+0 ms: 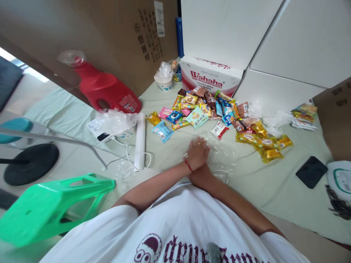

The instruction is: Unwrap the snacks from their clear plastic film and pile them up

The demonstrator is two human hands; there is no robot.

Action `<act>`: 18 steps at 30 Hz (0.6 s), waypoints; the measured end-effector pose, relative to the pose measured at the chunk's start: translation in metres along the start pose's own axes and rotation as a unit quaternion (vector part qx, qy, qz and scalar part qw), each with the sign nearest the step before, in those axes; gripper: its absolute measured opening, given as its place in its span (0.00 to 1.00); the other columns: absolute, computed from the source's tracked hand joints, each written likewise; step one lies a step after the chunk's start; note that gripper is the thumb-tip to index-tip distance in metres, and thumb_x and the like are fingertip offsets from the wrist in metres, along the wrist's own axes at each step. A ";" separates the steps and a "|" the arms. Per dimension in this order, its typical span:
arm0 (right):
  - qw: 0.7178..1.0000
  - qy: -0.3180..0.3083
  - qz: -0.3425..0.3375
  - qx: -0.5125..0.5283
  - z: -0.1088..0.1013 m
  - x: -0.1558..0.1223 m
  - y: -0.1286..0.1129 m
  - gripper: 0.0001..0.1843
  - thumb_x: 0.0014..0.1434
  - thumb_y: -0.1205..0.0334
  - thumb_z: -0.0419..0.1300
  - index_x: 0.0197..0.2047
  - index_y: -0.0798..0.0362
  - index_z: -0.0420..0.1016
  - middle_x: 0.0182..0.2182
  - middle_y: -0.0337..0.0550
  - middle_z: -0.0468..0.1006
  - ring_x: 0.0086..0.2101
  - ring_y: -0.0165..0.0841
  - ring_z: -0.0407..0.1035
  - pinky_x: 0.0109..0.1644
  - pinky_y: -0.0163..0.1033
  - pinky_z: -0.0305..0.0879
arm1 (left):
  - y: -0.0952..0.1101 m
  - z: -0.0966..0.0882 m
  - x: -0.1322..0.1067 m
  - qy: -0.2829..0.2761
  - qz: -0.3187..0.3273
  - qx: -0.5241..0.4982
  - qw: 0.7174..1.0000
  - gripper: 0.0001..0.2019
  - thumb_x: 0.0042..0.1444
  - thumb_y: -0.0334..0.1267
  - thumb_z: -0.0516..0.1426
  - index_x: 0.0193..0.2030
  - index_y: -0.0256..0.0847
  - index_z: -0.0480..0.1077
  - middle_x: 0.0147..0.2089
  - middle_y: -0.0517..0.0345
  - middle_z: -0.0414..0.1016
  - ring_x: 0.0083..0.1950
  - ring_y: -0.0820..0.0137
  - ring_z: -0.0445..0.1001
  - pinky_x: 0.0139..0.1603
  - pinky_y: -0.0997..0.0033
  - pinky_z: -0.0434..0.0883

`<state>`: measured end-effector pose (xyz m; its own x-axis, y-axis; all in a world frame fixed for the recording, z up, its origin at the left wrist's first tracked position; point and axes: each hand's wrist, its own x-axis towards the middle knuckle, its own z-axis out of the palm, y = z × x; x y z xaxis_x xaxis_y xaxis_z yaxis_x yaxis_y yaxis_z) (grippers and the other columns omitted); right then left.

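Observation:
My left hand (197, 151), with a red cord at its wrist, lies crossed over my right hand (202, 176), its fingers closed together around it. The fingers of my right hand are mostly hidden below. Clear plastic film (222, 155) lies spread beside and partly under both hands. Just beyond them are a white-and-red snack packet (219, 129), a pale green packet (197, 117) and a light blue packet (162, 131). A pile of mixed wrapped snacks (210, 100) sits farther back, with several yellow packets (270, 142) to its right.
A Wahaba carton (211, 77) stands behind the snacks. On the left are a red jug (106, 87), a paper cup (163, 84), a white power strip (140, 142) with cables and a green stool (55, 204). A black phone-like slab (312, 172) lies to the right.

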<state>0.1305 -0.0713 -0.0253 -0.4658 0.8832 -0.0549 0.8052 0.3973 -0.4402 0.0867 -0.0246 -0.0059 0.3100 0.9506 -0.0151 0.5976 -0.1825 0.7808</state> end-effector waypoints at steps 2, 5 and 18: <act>1.000 -0.009 0.019 0.001 -0.002 -0.017 -0.002 0.32 0.65 0.54 0.63 0.70 0.53 0.70 0.66 0.54 0.71 0.72 0.53 0.49 0.77 0.63 0.38 | -0.009 -0.013 0.015 -0.024 -0.025 0.102 0.994 0.22 0.71 0.44 0.47 0.65 0.40 0.69 0.75 0.41 0.63 0.79 0.53 0.54 0.77 0.36 0.47; 0.999 -0.028 0.019 0.016 -0.010 -0.037 -0.007 0.32 0.64 0.55 0.65 0.68 0.59 0.71 0.67 0.62 0.69 0.71 0.55 0.52 0.76 0.65 0.40 | -0.020 -0.026 0.024 -0.035 -0.034 0.197 0.979 0.27 0.75 0.45 0.38 0.72 0.40 0.63 0.79 0.46 0.56 0.81 0.59 0.50 0.78 0.36 0.44; 0.980 -0.061 -0.026 -0.189 -0.149 0.032 0.162 0.36 0.57 0.75 0.60 0.67 0.47 0.73 0.68 0.49 0.69 0.72 0.50 0.51 0.73 0.67 0.42 | -0.049 -0.029 0.011 -0.015 0.049 0.334 0.941 0.32 0.73 0.50 0.40 0.77 0.37 0.54 0.80 0.44 0.49 0.81 0.53 0.46 0.75 0.22 0.41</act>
<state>0.3003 0.0585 0.0354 -0.5314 0.8321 -0.1591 0.8470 0.5252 -0.0822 0.0396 0.0023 -0.0268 0.4027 0.9153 0.0111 0.8933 -0.3956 0.2136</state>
